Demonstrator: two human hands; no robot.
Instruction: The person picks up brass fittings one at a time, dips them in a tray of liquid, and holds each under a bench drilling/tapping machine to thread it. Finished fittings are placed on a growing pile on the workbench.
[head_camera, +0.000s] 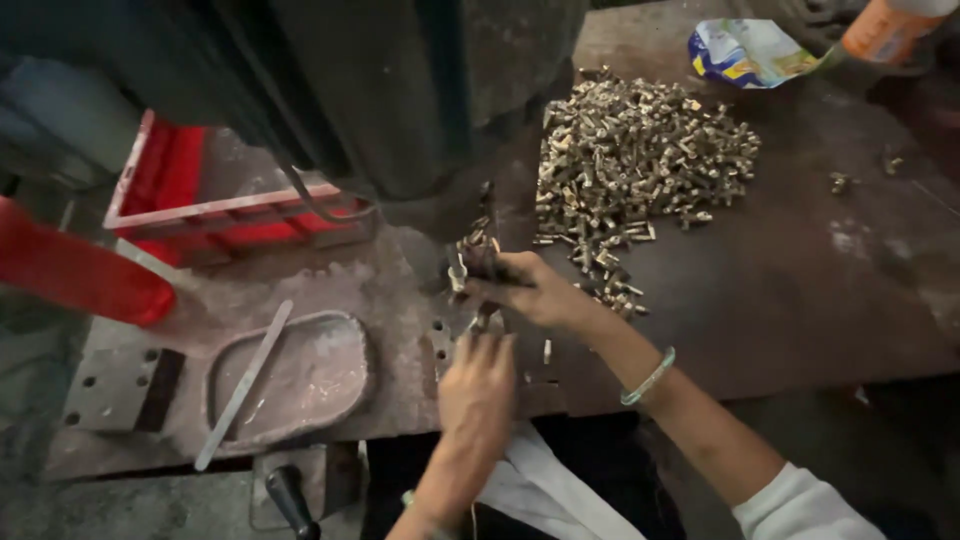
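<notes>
On the dark, rusty metal worktop (800, 290), a heap of small brass-coloured fittings (635, 160) lies at one o'clock. At centre, the right hand (530, 285) pinches one small fitting (458, 272) beneath the dark press machine (420, 110). The left hand (478, 385) reaches up from six o'clock, fingers half curled; its grip cannot be told. A red plastic crate (210, 200) sits at ten o'clock.

Workbench clutter, dim workshop

Red plastic crate (215, 205) back left on metal bench (820, 300); red cylinder (75, 275) just left of it. Shallow oval tray (300, 385) near front, flat metal strip (243, 383) lying slantwise across its rim. Drilled steel plate (118, 390) beside tray. Black-knobbed lever (290, 500) at front edge. Crumpled blue-yellow packet (745, 52) and orange bottle (885, 30) far right back.
</notes>
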